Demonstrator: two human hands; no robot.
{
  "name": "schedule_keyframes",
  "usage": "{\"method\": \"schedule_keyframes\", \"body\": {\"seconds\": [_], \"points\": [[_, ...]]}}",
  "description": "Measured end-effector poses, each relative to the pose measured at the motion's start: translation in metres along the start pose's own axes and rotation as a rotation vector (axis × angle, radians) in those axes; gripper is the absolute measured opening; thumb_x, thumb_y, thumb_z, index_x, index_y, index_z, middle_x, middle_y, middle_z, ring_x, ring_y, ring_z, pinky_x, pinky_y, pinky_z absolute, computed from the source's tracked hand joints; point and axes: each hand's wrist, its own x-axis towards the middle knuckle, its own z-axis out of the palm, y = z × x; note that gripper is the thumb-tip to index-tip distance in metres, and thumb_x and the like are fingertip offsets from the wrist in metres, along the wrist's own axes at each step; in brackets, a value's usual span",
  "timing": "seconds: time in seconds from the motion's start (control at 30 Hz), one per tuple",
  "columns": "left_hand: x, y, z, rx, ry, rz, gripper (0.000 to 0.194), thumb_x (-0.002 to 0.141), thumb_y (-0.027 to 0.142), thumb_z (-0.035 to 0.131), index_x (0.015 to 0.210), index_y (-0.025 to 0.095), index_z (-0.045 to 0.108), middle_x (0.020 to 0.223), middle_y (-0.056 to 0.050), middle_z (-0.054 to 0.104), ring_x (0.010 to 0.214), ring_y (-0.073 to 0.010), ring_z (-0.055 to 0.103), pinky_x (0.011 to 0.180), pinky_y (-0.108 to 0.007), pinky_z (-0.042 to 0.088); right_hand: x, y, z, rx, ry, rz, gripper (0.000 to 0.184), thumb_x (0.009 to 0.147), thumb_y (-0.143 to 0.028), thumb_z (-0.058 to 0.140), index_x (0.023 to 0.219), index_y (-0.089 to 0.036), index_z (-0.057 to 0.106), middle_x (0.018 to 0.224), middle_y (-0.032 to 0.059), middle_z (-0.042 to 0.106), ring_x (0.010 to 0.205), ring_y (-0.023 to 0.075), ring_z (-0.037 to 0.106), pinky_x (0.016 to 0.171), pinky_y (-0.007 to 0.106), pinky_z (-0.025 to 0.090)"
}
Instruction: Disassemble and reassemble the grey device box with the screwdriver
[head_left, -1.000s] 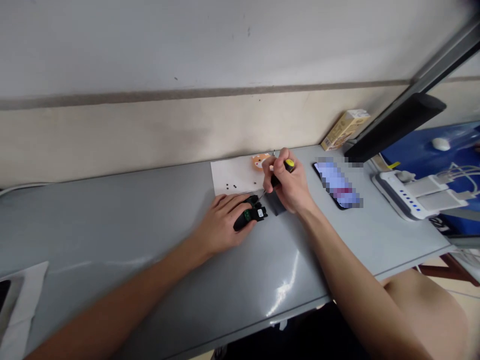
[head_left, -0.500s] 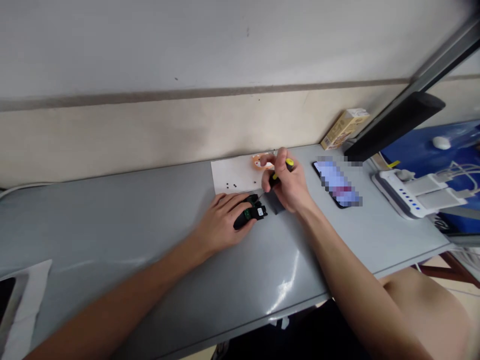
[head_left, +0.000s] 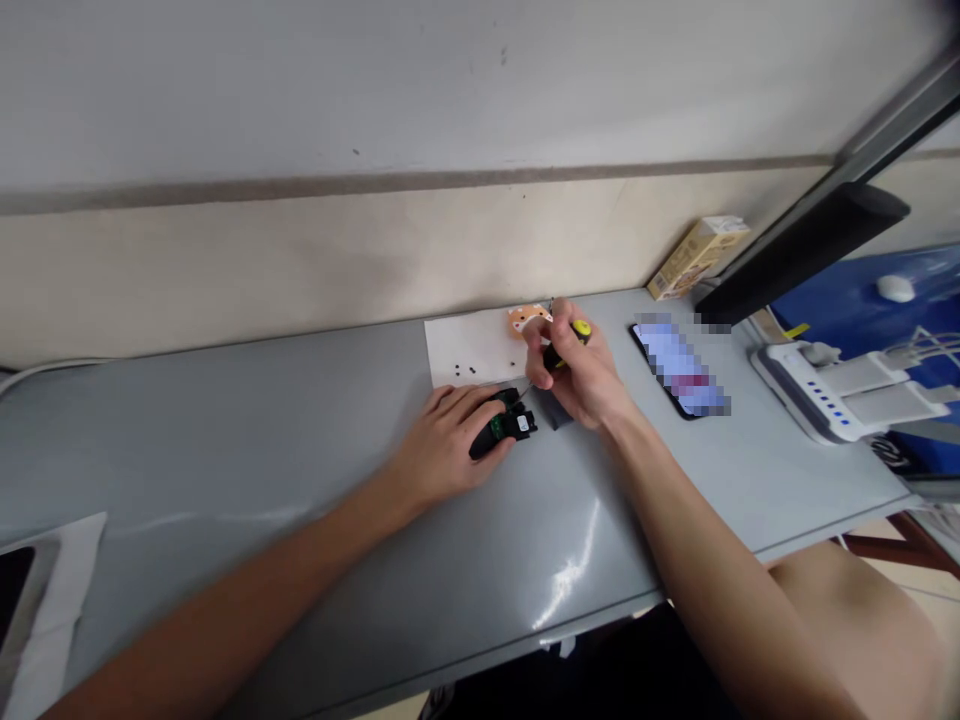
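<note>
A black device shaped like an opened computer mouse (head_left: 517, 424), with green circuit board showing inside, lies on the grey desk (head_left: 247, 430). My left hand (head_left: 450, 435) wraps over its left side and presses it down. In my right hand (head_left: 581, 370) is a screwdriver (head_left: 553, 358) with a black and yellow handle, its thin shaft slanting down to the left into the device. Where exactly the tip rests is too small to tell. Behind the device lies a white sheet of paper (head_left: 457, 345) bearing several tiny dark screws (head_left: 472, 370). A dark flat piece (head_left: 553, 410) sits under my right hand.
An orange patterned item (head_left: 521, 320) lies on the paper's far right. To the right are a phone (head_left: 679, 370), a carton (head_left: 697, 258), a black post-like object (head_left: 802, 250) and a white power strip (head_left: 806, 395) with plugs. The wall (head_left: 300, 260) bounds the desk behind.
My right fingers have shifted slightly around the screwdriver handle. The whole view has moved a little; my left hand still holds the device in the same place.
</note>
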Motion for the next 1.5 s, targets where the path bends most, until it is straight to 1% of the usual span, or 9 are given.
{"method": "schedule_keyframes", "body": {"seconds": [0.13, 0.37, 0.6, 0.73, 0.87, 1.07, 1.2, 1.37, 1.5], "points": [[0.000, 0.000, -0.001, 0.011, -0.010, 0.010, 0.024, 0.098, 0.033, 0.062, 0.119, 0.022, 0.066, 0.138, -0.008, 0.067, 0.124, -0.0260, 0.064, 0.109, -0.046, 0.045, 0.004, 0.000, 0.005, -0.023, 0.052, -0.033, 0.046, 0.088, -0.066, 0.067, 0.081, -0.025, 0.050, 0.062, -0.0071, 0.036, 0.049, 0.0088, 0.035, 0.044, 0.024, 0.030], [-0.001, 0.000, 0.002, 0.023, 0.005, 0.009, 0.023, 0.098, 0.033, 0.062, 0.119, 0.022, 0.066, 0.138, -0.007, 0.067, 0.123, -0.0254, 0.064, 0.109, -0.046, 0.045, 0.001, -0.006, 0.004, 0.081, 0.020, 0.033, 0.038, 0.081, -0.051, 0.080, 0.083, -0.023, 0.053, 0.088, -0.0008, 0.056, 0.074, 0.0127, 0.061, 0.065, 0.028, 0.050], [0.000, 0.000, 0.000, 0.019, -0.012, 0.009, 0.025, 0.098, 0.034, 0.062, 0.120, 0.022, 0.066, 0.138, -0.008, 0.067, 0.124, -0.0261, 0.064, 0.108, -0.046, 0.045, 0.002, 0.000, 0.009, -0.070, 0.101, -0.020, 0.046, 0.086, -0.059, 0.073, 0.081, -0.025, 0.042, 0.064, -0.0087, 0.037, 0.045, 0.0063, 0.029, 0.043, 0.023, 0.027], [0.000, 0.000, 0.001, 0.015, -0.001, 0.004, 0.022, 0.098, 0.032, 0.062, 0.117, 0.022, 0.066, 0.137, -0.007, 0.068, 0.121, -0.0257, 0.065, 0.108, -0.046, 0.045, 0.004, -0.002, 0.008, 0.022, 0.078, 0.035, 0.040, 0.090, -0.066, 0.061, 0.094, -0.026, 0.058, 0.075, -0.0033, 0.050, 0.056, 0.0104, 0.047, 0.055, 0.027, 0.044], [0.000, 0.000, 0.001, 0.017, 0.011, 0.005, 0.022, 0.097, 0.032, 0.063, 0.117, 0.023, 0.067, 0.137, -0.008, 0.068, 0.122, -0.0266, 0.065, 0.109, -0.047, 0.045, 0.001, -0.003, 0.005, 0.070, 0.043, 0.027, 0.036, 0.080, -0.048, 0.081, 0.088, -0.025, 0.055, 0.097, -0.0002, 0.062, 0.079, 0.0135, 0.063, 0.069, 0.029, 0.053], [0.000, 0.000, 0.001, 0.010, -0.008, 0.003, 0.026, 0.097, 0.032, 0.063, 0.120, 0.023, 0.067, 0.138, -0.008, 0.068, 0.123, -0.0266, 0.065, 0.109, -0.047, 0.046, 0.001, 0.000, 0.008, -0.085, 0.100, -0.052, 0.039, 0.084, -0.053, 0.079, 0.087, -0.026, 0.051, 0.061, -0.0090, 0.038, 0.044, 0.0064, 0.029, 0.042, 0.023, 0.025], [0.000, 0.000, 0.002, 0.012, 0.008, -0.002, 0.025, 0.096, 0.032, 0.063, 0.119, 0.024, 0.068, 0.138, -0.007, 0.068, 0.121, -0.0268, 0.066, 0.109, -0.048, 0.045, 0.004, -0.004, 0.012, -0.053, 0.133, -0.005, 0.048, 0.088, -0.073, 0.061, 0.100, -0.027, 0.062, 0.065, -0.0045, 0.045, 0.050, 0.0108, 0.041, 0.043, 0.027, 0.033], [0.001, 0.002, 0.001, 0.018, 0.005, -0.003, 0.022, 0.097, 0.032, 0.062, 0.117, 0.023, 0.067, 0.137, -0.007, 0.068, 0.120, -0.0266, 0.066, 0.108, -0.047, 0.044, 0.003, -0.006, 0.007, 0.011, 0.107, 0.012, 0.044, 0.080, -0.061, 0.077, 0.085, -0.025, 0.054, 0.091, 0.0007, 0.064, 0.069, 0.0130, 0.061, 0.056, 0.028, 0.049], [0.001, 0.002, 0.000, 0.011, -0.001, -0.002, 0.021, 0.098, 0.032, 0.062, 0.116, 0.023, 0.067, 0.139, -0.007, 0.068, 0.123, -0.0261, 0.065, 0.109, -0.046, 0.044, 0.002, -0.003, 0.005, -0.071, 0.113, -0.026, 0.054, 0.076, -0.057, 0.084, 0.079, -0.025, 0.040, 0.073, -0.0059, 0.054, 0.051, 0.0078, 0.047, 0.047, 0.024, 0.040]]}}
